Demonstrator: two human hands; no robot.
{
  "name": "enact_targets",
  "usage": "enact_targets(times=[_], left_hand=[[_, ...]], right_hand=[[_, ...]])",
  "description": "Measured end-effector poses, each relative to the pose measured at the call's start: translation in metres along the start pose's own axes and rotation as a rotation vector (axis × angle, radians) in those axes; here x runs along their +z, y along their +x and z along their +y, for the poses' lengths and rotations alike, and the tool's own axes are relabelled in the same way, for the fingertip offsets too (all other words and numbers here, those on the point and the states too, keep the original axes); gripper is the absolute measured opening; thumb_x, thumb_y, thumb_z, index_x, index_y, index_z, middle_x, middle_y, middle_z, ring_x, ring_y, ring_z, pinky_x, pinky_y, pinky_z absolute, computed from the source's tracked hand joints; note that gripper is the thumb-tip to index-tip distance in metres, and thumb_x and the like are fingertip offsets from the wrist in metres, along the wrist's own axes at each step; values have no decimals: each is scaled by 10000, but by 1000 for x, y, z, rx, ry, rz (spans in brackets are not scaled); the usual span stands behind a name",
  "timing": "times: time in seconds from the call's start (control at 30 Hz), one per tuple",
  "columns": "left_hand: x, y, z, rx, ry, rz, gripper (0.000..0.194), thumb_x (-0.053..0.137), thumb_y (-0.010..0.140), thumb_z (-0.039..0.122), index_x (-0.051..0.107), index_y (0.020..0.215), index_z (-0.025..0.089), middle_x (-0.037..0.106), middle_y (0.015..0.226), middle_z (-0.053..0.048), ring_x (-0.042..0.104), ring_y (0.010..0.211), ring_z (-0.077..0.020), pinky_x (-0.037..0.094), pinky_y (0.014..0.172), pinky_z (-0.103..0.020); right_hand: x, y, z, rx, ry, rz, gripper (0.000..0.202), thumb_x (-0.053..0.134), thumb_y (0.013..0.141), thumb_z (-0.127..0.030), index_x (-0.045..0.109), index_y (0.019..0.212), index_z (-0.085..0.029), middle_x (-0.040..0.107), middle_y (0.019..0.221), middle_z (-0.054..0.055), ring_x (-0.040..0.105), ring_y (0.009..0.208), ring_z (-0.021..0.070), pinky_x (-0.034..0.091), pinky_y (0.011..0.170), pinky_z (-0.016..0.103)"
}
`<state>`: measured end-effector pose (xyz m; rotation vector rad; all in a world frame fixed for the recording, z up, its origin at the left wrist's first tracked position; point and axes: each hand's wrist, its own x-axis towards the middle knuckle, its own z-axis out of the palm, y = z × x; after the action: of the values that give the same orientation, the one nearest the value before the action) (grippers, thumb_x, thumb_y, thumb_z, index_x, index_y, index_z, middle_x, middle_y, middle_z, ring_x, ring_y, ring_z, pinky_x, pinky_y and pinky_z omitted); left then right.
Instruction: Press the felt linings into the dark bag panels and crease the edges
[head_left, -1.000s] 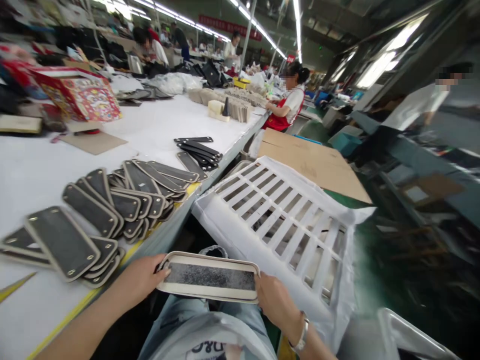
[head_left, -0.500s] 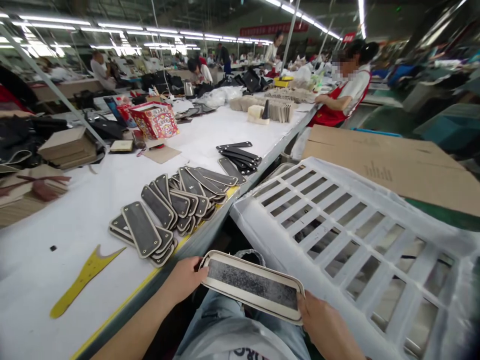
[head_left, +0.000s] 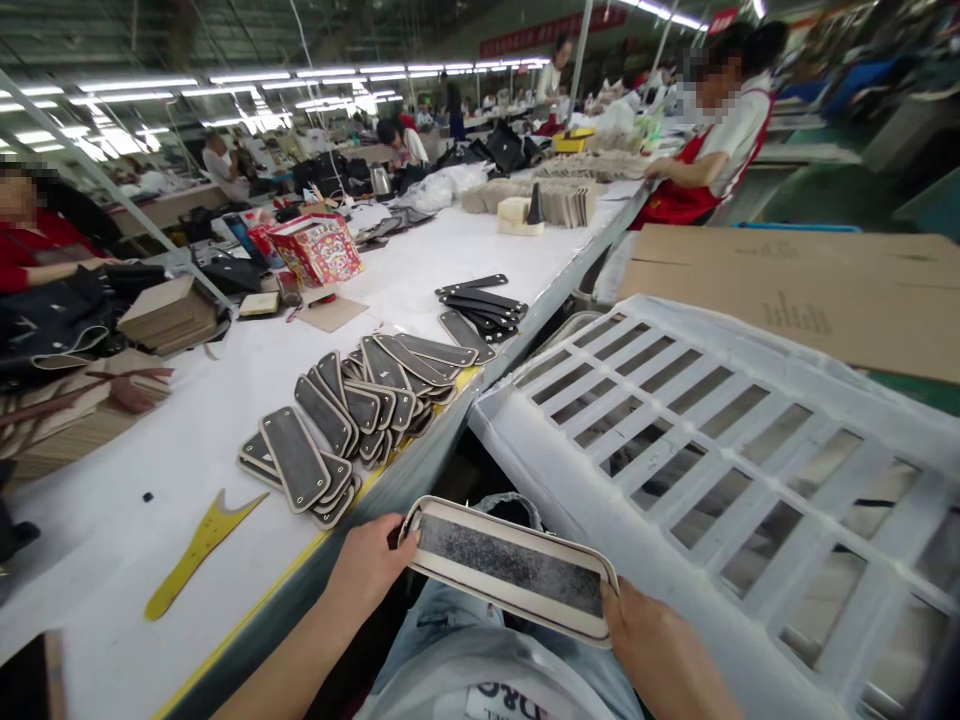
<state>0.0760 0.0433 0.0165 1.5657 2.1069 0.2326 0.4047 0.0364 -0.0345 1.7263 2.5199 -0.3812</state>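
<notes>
The left hand [head_left: 367,565] and right hand [head_left: 660,640] each pinch one end of the long panel [head_left: 510,562], above the lap [head_left: 465,632] beside the counter [head_left: 405,275], where even, light pressure should keep it unbent.

Left hand [head_left: 367,565] and right hand [head_left: 654,640] level, fingers curled, forearms angled inward.
</notes>
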Motion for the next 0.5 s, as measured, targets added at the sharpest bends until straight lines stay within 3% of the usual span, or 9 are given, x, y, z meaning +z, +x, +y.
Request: enact_targets(times=[0.13,0.33,0.5], left_hand=[[0,-2,5,-17,-43,-6,285,484,821,358,692,870,169,701,775,-45,619,724,-198,385,653,-249],[0,-5,8,-34,-133,-5,345,461,837,397,704,869,154,694,749,-26,608,713,-194,386,645,-245],[6,-3,6,-14,-44,35,378,390,886,389,671,773,163,638,657,-23,568,642,-170,341,607,-243]], right_hand=[[-1,0,2,-56,-171,-110,405,362,832,4,660,1082,-108,662,913,173,663,663,245,556,586,357],[7,-1,4,-67,-198,-77,367,365,877,-26,666,1062,-127,657,920,163,653,642,222,549,597,342],[2,0,3,-47,-174,-129,365,349,891,-33,667,1041,-131,655,912,153,656,650,226,550,611,361]])
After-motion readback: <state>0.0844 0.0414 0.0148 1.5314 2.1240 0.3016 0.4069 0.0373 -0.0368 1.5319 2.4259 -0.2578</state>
